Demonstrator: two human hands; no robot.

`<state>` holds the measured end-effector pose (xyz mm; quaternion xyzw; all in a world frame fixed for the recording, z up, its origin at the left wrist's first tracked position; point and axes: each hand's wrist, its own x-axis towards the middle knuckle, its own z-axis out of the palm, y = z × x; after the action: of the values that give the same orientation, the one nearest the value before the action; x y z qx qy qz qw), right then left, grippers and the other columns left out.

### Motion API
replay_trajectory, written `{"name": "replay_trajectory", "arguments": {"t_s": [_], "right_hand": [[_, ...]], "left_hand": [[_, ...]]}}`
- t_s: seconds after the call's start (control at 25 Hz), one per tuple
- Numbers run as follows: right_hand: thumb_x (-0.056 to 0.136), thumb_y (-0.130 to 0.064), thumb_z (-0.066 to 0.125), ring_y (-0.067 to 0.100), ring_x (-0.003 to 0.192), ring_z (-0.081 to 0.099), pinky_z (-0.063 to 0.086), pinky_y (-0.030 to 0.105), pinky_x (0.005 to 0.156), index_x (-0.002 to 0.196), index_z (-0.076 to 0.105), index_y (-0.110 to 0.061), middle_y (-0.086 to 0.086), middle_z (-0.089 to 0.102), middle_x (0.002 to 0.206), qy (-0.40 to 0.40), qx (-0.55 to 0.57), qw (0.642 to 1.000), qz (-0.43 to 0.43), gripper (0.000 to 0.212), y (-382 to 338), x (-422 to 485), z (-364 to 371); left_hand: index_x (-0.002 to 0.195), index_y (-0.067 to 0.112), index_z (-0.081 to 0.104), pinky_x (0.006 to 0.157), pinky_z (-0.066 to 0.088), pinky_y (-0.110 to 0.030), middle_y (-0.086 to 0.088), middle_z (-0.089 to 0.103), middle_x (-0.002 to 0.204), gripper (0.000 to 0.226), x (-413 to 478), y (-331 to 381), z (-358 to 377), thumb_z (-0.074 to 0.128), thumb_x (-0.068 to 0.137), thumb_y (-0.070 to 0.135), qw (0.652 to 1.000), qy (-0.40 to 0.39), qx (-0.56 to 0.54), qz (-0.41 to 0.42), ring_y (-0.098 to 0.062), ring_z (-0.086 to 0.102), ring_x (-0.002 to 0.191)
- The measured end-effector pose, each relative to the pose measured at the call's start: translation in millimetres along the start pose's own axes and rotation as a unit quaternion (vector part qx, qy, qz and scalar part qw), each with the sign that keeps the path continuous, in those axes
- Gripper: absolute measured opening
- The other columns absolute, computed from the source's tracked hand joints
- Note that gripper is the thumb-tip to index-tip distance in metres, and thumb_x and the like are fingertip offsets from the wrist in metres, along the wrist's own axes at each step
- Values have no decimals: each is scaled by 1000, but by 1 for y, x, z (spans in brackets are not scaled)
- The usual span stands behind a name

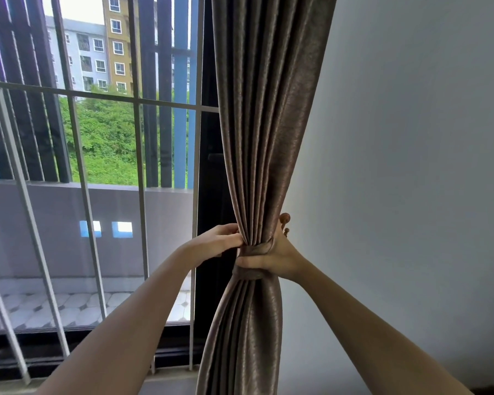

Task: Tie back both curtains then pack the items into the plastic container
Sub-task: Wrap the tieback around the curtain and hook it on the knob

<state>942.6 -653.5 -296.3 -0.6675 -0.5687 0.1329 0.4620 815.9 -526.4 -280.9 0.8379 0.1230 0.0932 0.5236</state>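
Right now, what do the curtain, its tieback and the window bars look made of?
Curtain: woven fabric, perhaps polyester, grey-brown with a soft sheen; it falls in limp pleats. Tieback: seemingly the same cloth, matching colour and sheen. Window bars: likely painted metal, pale, thin and straight.

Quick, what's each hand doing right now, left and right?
Left hand: pinches the curtain folds just above the tieback.
Right hand: grips the tieback round the gathered curtain.

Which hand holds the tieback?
The right hand, wrapped round the tieback on the wall side; the left hand only pinches the curtain folds.
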Motion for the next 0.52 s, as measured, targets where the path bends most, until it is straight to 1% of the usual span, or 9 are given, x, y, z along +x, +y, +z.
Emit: {"name": "replay_trajectory", "arguments": {"t_s": [0.08,0.12,0.2,0.24,0.28,0.32,0.36,0.44,0.52], "right_hand": [[57,-38,86,18,112,58,51,41,95,128,43,-15,8,54,121,7,0,1000,6,87,0,0,0],[57,-36,86,17,112,58,51,41,96,129,42,-14,8,54,121,10,3,1000,7,88,0,-1,-1],[57,-30,86,17,112,58,51,39,96,129,41,-13,6,55,120,12,9,1000,2,87,1,-2,-1],[58,-27,86,16,112,58,51,39,96,129,41,-12,6,55,119,11,13,1000,-2,85,0,-3,-1],[58,-26,86,16,112,58,51,38,96,129,41,-11,6,55,119,11,13,1000,-3,85,0,-3,0],[58,-28,86,16,112,58,51,39,96,129,40,-11,6,55,119,12,16,1000,-2,86,0,-3,0],[57,-30,86,16,112,57,51,39,96,129,40,-12,7,54,120,13,15,1000,3,87,1,-2,1],[56,-35,86,16,112,56,51,38,96,128,41,-14,6,52,121,8,6,1000,7,87,0,-2,2],[55,-38,86,15,111,56,52,37,95,128,39,-16,3,51,120,-3,6,1000,11,89,1,-1,4]], "left_hand": [[110,35,57,76,41,-24,7,61,98,42,1,3,-4,57,70,50,1000,-15,13,-1,-8,54,89],[106,34,58,74,42,-22,5,61,95,36,1,7,-5,60,72,46,1000,-21,21,-2,-8,54,85],[103,27,61,77,45,-20,4,64,96,20,1,12,-8,62,84,34,998,-29,49,-10,-9,59,87],[104,20,63,83,48,-23,1,66,100,20,3,13,-12,62,87,31,997,-22,77,-12,-11,61,93],[105,15,65,90,49,-29,-3,67,104,26,5,13,-16,64,85,32,993,-14,113,-11,-15,62,99],[105,12,66,95,48,-35,-7,67,106,36,8,13,-20,68,79,38,989,-4,147,-13,-19,62,102],[102,12,67,95,48,-39,-8,68,105,47,7,15,-24,71,69,47,984,7,177,-17,-21,62,101],[91,13,69,88,50,-40,-9,69,93,67,7,15,-33,74,48,64,972,48,229,-30,-21,63,89],[82,13,68,77,50,-38,-9,65,80,73,6,13,-40,73,39,72,962,77,261,-28,-18,59,76]]}}
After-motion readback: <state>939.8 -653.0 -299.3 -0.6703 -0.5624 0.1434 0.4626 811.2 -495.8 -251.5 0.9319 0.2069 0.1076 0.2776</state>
